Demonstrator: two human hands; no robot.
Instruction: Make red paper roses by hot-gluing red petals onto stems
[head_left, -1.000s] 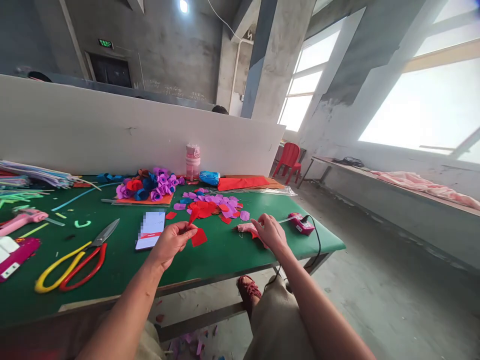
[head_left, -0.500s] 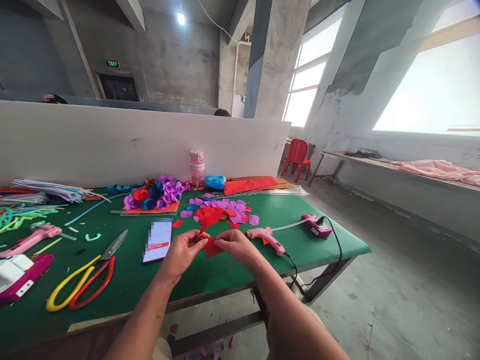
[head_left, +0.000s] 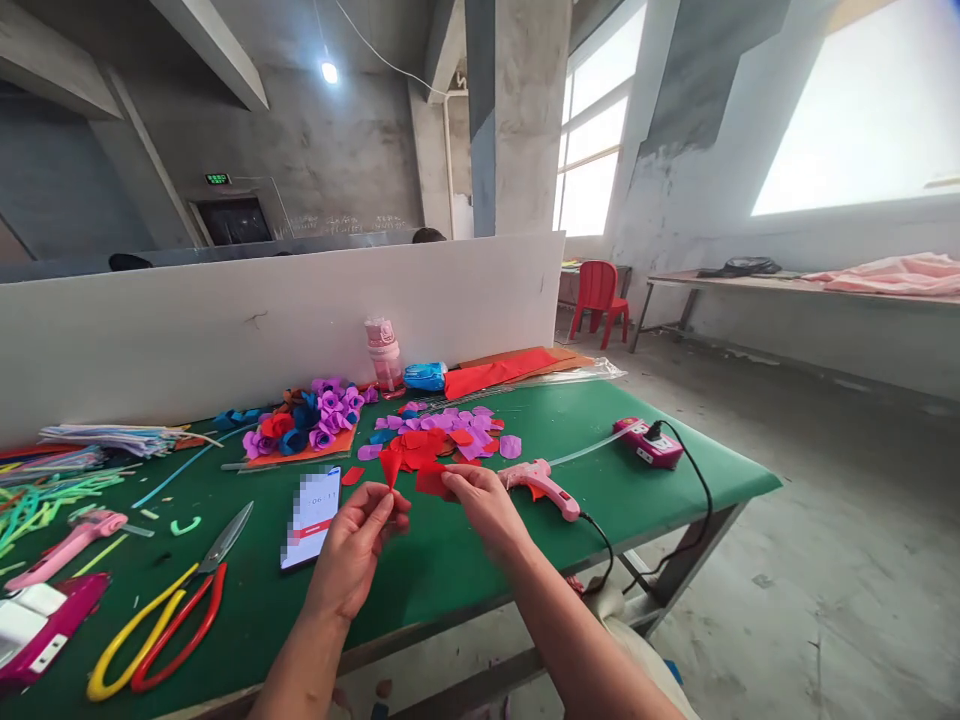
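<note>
My left hand [head_left: 360,540] pinches a red paper cone [head_left: 391,466] by its narrow lower end, thumb against fingers. Close to its right, my right hand [head_left: 480,500] holds a flat red paper piece [head_left: 430,479] between thumb and fingers. The two pieces are a small gap apart. Behind them on the green table lie loose red petals [head_left: 420,447] and purple petals [head_left: 450,420]. A pink glue gun [head_left: 551,490] rests just right of my right hand. A phone [head_left: 311,520] lies left of my left hand.
Scissors [head_left: 176,610] and another pink glue gun [head_left: 71,545] lie left. Paper flowers [head_left: 307,415], a pink bottle [head_left: 385,355] and red paper [head_left: 499,373] stand or lie toward the white partition [head_left: 285,325]. A power strip [head_left: 649,443] sits right on the green table [head_left: 675,500].
My hands have moved apart, each with a red piece. The left one has raised its cone upright. The whole view has shifted and tilted slightly.
</note>
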